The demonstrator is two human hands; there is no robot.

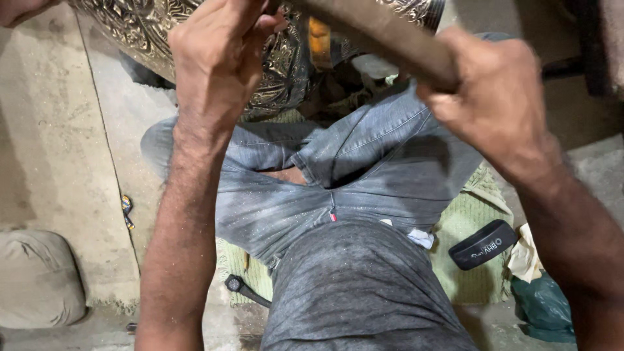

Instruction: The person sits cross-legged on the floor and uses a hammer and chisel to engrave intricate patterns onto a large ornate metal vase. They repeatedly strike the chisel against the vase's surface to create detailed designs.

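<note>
Embossed metal sheet (279,58): one, dark and patterned, at the top of view across your lap, above your knees.
Wooden handle (383,36): one, blurred, slanting over the sheet.
Right hand (494,97): your fingers are wrapped tight round the handle's lower end.
Left hand (218,55): fingers curled down onto the sheet; what they pinch, you cannot tell.
Jeans (364,169): one grey pair, legs folded.
Green mat (474,221): one, beneath you.
Black case (482,244): one, lying on the mat by your right hip.
Grey cushion (36,276): one, on the floor, well apart to your left.
</note>
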